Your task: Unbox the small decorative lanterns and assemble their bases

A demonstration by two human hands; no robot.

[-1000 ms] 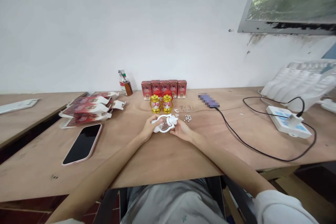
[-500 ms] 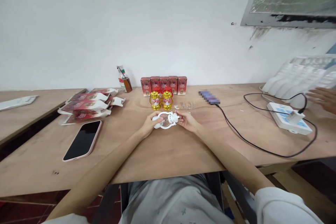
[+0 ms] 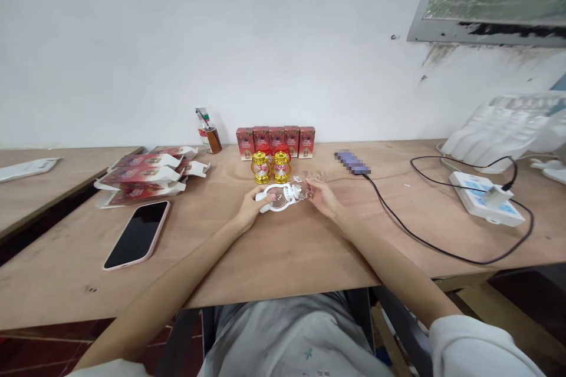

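Observation:
My left hand (image 3: 251,207) grips a small white plastic lantern (image 3: 282,197) lying on its side on the wooden table (image 3: 283,247). To its right my right hand (image 3: 324,198) rests on the table, with its fingertips over the little metal parts (image 3: 315,177) beside the lantern; whether they pinch one I cannot make out. Two finished gold lanterns (image 3: 271,167) stand just behind, in front of a row of red boxes (image 3: 276,141).
A phone (image 3: 137,234) lies face up at the left, near flattened red-and-white cartons (image 3: 145,178). A small bottle (image 3: 207,132) stands by the wall. A purple device (image 3: 352,163) with a black cable (image 3: 420,235) leads to a power strip (image 3: 481,205). White plastic trays (image 3: 504,129) sit far right.
My right hand left the white lantern and moved right and back toward the small metal parts. The left hand keeps hold of the lantern. Another person's hand at the far right is gone.

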